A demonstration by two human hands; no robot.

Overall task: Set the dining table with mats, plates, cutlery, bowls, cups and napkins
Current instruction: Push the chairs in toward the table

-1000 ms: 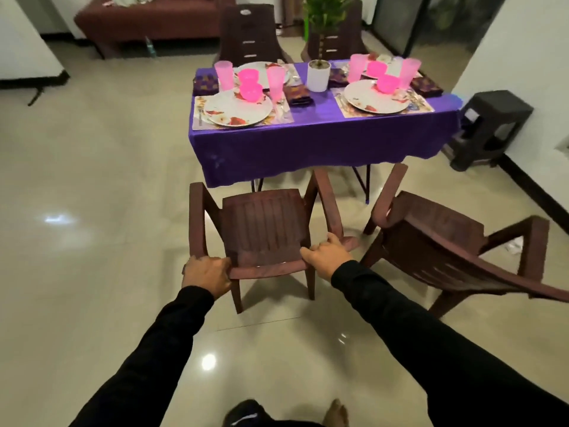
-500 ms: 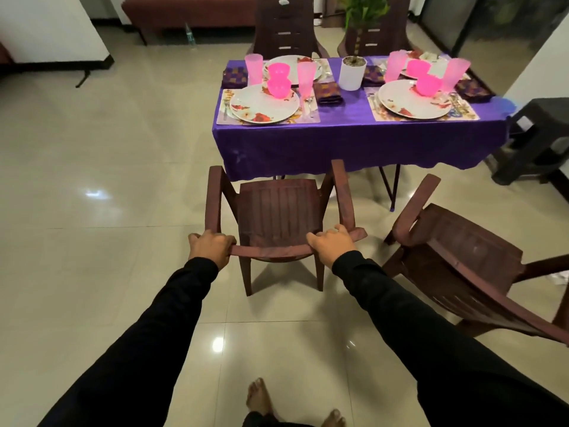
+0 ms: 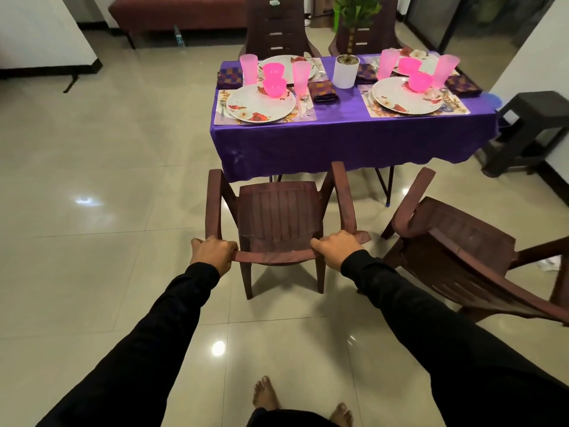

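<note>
1. Chair push is the step here I'd say: the table at 12 o'clock already looks fully set with mats, plates, pink bowls, cups and napkins.
2. Left hand and right hand each have fingers curled tight over the top rail of the chair back, one at each end.
3. Push evenly with both so it goes straight in under the purple cloth and doesn't bump the table and rattle the cups.
4. Second chair at 3 o'clock sits angled, close by, so mind that side.
</note>
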